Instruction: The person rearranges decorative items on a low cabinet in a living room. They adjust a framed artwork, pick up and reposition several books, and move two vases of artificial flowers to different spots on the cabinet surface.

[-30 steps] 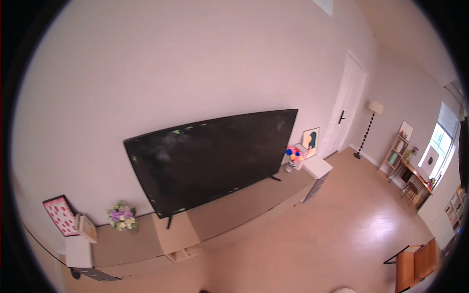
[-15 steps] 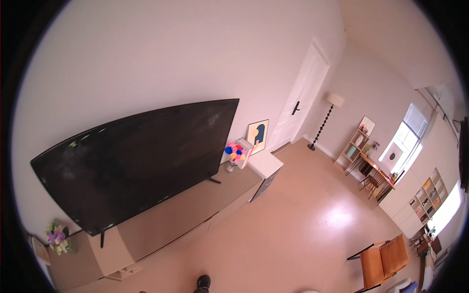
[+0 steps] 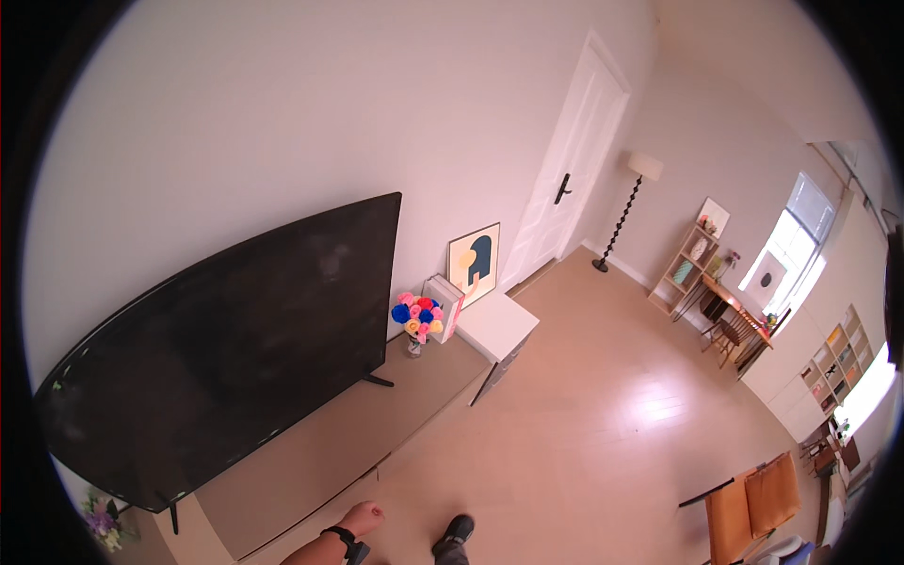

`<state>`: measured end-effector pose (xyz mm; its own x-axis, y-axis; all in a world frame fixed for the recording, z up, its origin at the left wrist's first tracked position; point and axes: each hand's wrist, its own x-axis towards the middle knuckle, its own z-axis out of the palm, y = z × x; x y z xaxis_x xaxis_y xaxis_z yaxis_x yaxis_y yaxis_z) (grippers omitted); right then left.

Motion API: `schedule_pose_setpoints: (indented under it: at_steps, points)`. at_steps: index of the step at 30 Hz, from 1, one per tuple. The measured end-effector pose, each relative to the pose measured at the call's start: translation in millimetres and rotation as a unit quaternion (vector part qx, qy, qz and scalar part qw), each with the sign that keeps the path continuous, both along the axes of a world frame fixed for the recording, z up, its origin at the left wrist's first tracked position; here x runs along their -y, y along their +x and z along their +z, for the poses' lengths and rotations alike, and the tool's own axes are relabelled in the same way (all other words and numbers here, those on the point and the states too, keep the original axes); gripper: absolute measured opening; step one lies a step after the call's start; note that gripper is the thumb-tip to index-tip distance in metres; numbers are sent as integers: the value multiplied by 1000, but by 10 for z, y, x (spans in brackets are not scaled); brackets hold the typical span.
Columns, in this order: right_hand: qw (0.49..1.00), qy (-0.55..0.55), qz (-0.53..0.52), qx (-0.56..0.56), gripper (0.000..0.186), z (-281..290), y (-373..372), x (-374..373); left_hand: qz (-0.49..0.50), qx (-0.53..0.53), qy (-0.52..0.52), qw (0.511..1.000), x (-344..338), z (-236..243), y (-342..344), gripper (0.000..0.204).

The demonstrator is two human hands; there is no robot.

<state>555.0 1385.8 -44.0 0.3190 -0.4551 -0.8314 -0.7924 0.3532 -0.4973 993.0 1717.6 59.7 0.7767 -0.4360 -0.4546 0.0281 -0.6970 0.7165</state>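
My left hand (image 3: 363,518) hangs low at the bottom of the head view, with a dark watch (image 3: 350,546) on its wrist. Its fingers look curled closed, and nothing shows in them. Nearest to it is the front edge of a long low TV cabinet (image 3: 311,480); the hand appears apart from it. A large black television (image 3: 235,348) stands on that cabinet against the wall. My right hand is out of sight. My dark shoe (image 3: 459,529) shows on the floor right of the hand.
Colourful artificial flowers (image 3: 419,315) in a vase, books (image 3: 444,299) and a framed print (image 3: 474,262) stand beyond the television, by a white side cabinet (image 3: 499,325). A white door (image 3: 570,160), floor lamp (image 3: 621,221) and shelf (image 3: 687,264) lie farther off. An orange chair (image 3: 753,508) is at right.
My view has moved forward along the cabinet, so the flowers and side cabinet look closer. My left hand has come into view at the bottom, and the shoe has shifted right.
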Motion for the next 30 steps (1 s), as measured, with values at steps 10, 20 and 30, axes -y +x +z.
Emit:
schedule_pose_setpoints:
  at_steps: [10,20,30]
  points:
    - [996,-54,75,-20,23,-454,1119,2411,274,-228,197,913,-522,-515,123,27]
    - [976,-100,195,20,28,133,4208,3605,280,-206,-17,937,611,-217,-19,20]
    - [852,-221,474,20,53,920,6051,3495,355,-273,93,889,1237,-682,945,20]
